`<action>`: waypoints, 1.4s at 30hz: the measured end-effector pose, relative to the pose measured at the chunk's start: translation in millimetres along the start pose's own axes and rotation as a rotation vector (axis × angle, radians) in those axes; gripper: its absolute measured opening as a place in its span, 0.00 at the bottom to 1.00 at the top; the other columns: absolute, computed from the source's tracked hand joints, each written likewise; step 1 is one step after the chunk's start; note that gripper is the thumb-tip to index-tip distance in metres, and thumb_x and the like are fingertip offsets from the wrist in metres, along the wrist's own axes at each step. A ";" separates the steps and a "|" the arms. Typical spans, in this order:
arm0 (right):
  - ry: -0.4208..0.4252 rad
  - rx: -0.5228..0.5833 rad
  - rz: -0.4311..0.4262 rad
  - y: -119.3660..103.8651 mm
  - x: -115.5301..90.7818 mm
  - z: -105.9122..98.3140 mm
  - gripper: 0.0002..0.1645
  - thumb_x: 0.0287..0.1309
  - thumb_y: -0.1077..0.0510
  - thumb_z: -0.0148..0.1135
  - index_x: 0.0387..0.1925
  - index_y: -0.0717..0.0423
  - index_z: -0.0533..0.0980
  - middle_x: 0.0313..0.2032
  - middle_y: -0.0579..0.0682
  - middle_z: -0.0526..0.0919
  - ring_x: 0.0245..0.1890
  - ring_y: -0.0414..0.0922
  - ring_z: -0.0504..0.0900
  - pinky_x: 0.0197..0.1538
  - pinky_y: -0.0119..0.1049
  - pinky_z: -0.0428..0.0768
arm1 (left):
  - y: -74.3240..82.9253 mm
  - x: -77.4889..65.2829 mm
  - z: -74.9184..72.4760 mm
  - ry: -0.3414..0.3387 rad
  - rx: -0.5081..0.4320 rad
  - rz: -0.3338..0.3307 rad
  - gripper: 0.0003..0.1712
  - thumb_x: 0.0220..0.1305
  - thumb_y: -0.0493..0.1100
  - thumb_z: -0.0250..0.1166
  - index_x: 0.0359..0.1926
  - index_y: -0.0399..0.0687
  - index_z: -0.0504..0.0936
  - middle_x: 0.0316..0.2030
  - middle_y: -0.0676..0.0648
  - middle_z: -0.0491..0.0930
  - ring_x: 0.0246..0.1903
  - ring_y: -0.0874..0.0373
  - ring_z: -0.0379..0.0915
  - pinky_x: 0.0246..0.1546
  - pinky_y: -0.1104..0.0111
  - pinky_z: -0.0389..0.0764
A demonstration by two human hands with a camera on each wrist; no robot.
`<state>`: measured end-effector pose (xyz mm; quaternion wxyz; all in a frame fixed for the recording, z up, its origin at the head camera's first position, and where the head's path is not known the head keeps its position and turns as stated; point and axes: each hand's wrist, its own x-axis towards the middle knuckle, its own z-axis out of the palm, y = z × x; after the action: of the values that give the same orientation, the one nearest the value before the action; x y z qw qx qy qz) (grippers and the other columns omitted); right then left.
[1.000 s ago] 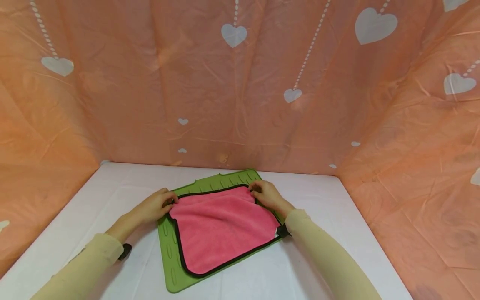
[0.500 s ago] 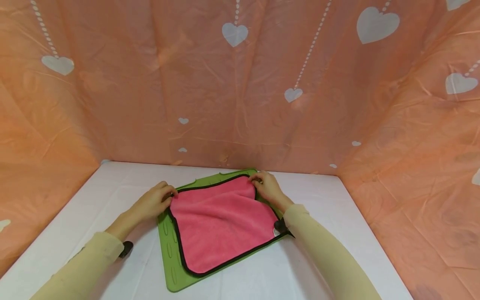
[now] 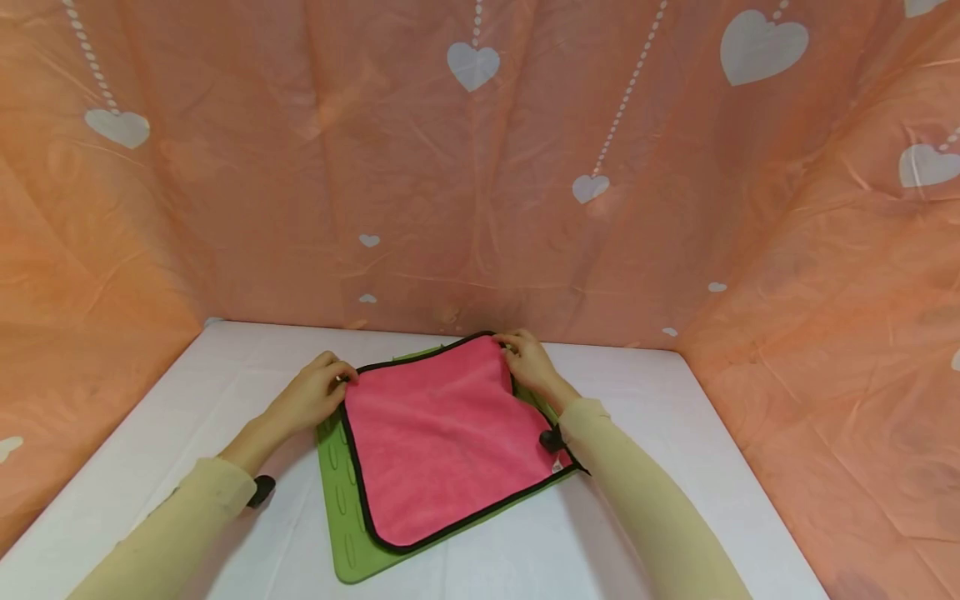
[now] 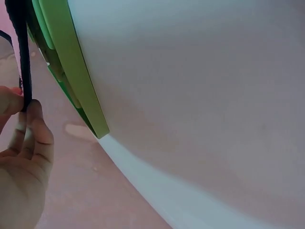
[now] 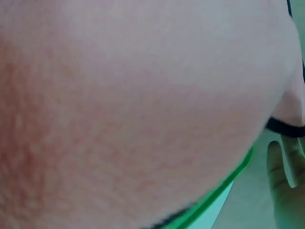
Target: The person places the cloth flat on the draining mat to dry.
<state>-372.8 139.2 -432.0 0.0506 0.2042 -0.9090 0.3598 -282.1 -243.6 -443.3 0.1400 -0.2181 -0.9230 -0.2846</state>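
A pink cloth (image 3: 435,450) with black edging lies spread over a green mat (image 3: 341,517) with raised oval ridges. At the cloth's far left corner my left hand (image 3: 315,392) pinches the black edge between thumb and fingers. The left wrist view shows that hand (image 4: 28,148) holding the black trim (image 4: 21,52) beside the green mat's edge (image 4: 78,71). My right hand (image 3: 531,362) pinches the far right corner. Cloth fills most of the right wrist view, where the right hand (image 5: 288,181) sits at the lower right. A shallow fold runs in from the cloth's right side.
The white table (image 3: 240,383) extends on both sides of the mat. Behind it hangs an orange-pink curtain (image 3: 420,167) with white hearts, and similar curtain walls stand at left and right. Each wrist bears a small black device (image 3: 261,492).
Both hands have moved away from the body, the right one farther, drawing the cloth's far edge toward the mat's far edge. The cloth now covers more of the mat and looks smoother.
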 end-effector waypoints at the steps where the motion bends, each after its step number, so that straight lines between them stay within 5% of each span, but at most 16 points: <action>1: -0.018 -0.004 -0.002 -0.1 0.9 1.0 0.23 0.73 0.65 0.54 0.66 0.62 0.77 0.61 0.62 0.75 0.56 0.58 0.79 0.61 0.53 0.76 | 0.1 0.3 0.4 0.003 0.005 0.001 0.12 0.63 0.25 0.62 0.43 0.37 0.87 0.40 0.42 0.78 0.37 0.51 0.77 0.41 0.55 0.82; 7: -0.113 -0.051 -0.046 2.5 3.7 7.7 0.32 0.68 0.70 0.52 0.73 0.70 0.66 0.68 0.68 0.66 0.70 0.66 0.65 0.74 0.57 0.63 | 0.1 1.9 1.4 -0.015 0.029 0.016 0.12 0.63 0.25 0.62 0.45 0.34 0.88 0.42 0.39 0.81 0.40 0.45 0.80 0.44 0.52 0.83; 20: -0.264 -0.224 0.076 7.5 1.0 14.2 0.36 0.72 0.59 0.56 0.77 0.62 0.63 0.75 0.58 0.61 0.68 0.66 0.61 0.68 0.62 0.65 | -5.5 4.3 4.5 -0.123 0.099 -0.007 0.13 0.66 0.33 0.67 0.49 0.30 0.87 0.45 0.37 0.80 0.47 0.39 0.80 0.50 0.45 0.82; 33: -0.327 -0.332 0.128 9.1 -1.1 17.1 0.36 0.75 0.52 0.53 0.79 0.57 0.62 0.77 0.57 0.60 0.71 0.67 0.58 0.68 0.64 0.64 | -0.4 -0.7 7.6 -0.223 0.194 -0.084 0.20 0.71 0.41 0.65 0.58 0.32 0.83 0.54 0.34 0.79 0.53 0.35 0.74 0.53 0.42 0.78; 42: -0.318 -0.281 0.092 9.0 -4.4 12.9 0.38 0.73 0.53 0.55 0.79 0.59 0.60 0.78 0.59 0.58 0.72 0.69 0.58 0.69 0.67 0.63 | 6.2 -4.6 7.9 -0.197 0.217 -0.063 0.22 0.71 0.42 0.64 0.60 0.33 0.82 0.59 0.30 0.76 0.57 0.31 0.73 0.55 0.38 0.76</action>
<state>-371.7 137.8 -448.3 -0.0819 0.2077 -0.9551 0.1948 -276.3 -235.8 -448.5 0.0627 -0.1994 -0.9640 -0.1645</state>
